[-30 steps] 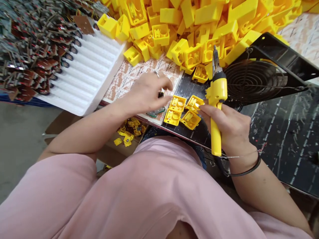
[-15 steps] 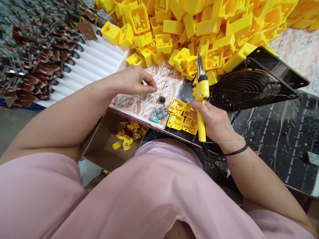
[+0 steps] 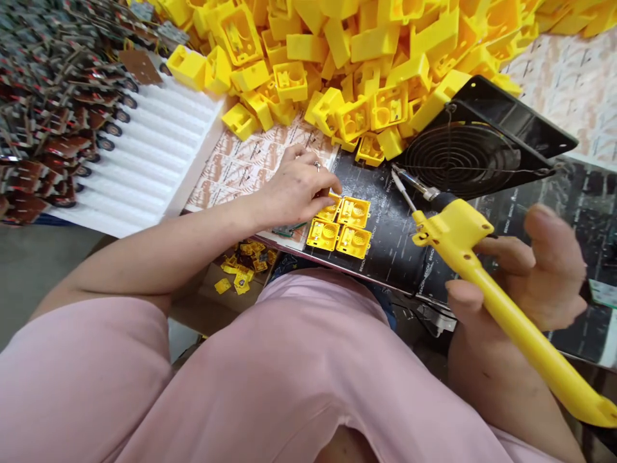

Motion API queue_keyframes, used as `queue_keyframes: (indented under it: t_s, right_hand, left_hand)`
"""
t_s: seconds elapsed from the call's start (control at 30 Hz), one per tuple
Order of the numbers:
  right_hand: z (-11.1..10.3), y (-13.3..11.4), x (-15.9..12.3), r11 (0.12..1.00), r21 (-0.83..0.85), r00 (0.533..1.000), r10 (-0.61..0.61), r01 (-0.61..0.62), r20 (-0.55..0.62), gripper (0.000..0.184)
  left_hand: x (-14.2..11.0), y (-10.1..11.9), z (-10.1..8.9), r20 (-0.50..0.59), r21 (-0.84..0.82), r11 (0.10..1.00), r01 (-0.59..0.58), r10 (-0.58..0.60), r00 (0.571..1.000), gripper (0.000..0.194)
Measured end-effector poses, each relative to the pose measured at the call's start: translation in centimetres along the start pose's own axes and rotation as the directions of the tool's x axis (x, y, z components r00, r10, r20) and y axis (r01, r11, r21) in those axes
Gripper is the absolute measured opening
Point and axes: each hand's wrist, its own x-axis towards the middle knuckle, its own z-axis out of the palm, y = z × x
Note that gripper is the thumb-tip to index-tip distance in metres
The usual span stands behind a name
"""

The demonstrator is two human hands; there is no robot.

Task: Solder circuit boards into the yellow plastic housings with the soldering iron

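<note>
My right hand (image 3: 535, 283) grips a yellow soldering iron (image 3: 486, 276) with a trigger-like guard. Its metal tip points up and left over the black bench mat, short of the fan. Over the upper-left one of several small yellow housings (image 3: 354, 241), my left hand (image 3: 301, 186) bends its thumb and index finger towards each other. What they hold, if anything, is hidden. The housings sit in a block on the mat, open side up. Partly beneath my left wrist lies a green circuit board (image 3: 289, 229).
A large heap of yellow housings (image 3: 332, 45) fills the back. A black fan (image 3: 457, 154) stands right of it. On the left, a white ridged foam tray (image 3: 154, 154) borders piled circuit boards (image 3: 48, 96). Below the bench edge, a cardboard box (image 3: 202, 283) holds yellow parts.
My left hand has moved right and down to the housings, covering the small black part. My right hand has drawn the soldering iron right, towards me, and tilted it.
</note>
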Motion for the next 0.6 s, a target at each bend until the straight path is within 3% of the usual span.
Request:
queue_keyframes:
  t_s: [0.03,0.1,0.23,0.27,0.37,0.47,0.6]
  right_hand:
    - [0.2,0.2,-0.4,0.999,0.027,0.992,0.03,-0.027,-0.122,0.068]
    - [1.0,0.6,-0.5,0.993,0.098,0.931,0.09,-0.058,-0.353,0.056]
    - [2.5,1.1,0.4,0.967,0.243,0.791,0.211,-0.081,-0.575,0.062]
    - [2.6,1.1,0.4,0.957,0.273,0.779,0.242,-0.095,-0.579,0.058]
    - [2.2,0.6,-0.1,0.939,0.298,0.876,0.284,-0.171,-0.39,0.024]
    - [1.4,-0.3,-0.9,0.969,0.199,0.97,0.183,-0.149,-0.163,0.047]
    - [1.1,-1.0,-0.9,0.999,0.031,0.998,0.008,-0.006,-0.063,0.033]
  left_hand:
    - [0.1,0.1,0.1,0.011,-0.007,1.0,0.027,-0.027,1.0,0.021]
    - [0.1,0.4,0.0,0.027,-0.015,0.998,0.061,-0.061,0.998,0.019]
    - [0.3,1.2,-0.3,0.023,-0.02,0.996,0.089,-0.088,0.996,0.021]
    - [0.3,1.3,-0.3,0.027,-0.013,0.995,0.1,-0.1,0.995,0.022]
    - [0.4,1.7,0.0,0.055,0.018,0.991,0.131,-0.132,0.99,0.025]
    - [0.6,1.8,0.1,0.073,0.023,0.991,0.134,-0.135,0.988,0.025]
    - [1.1,1.9,0.2,0.094,0.036,0.991,0.127,-0.13,0.987,0.025]
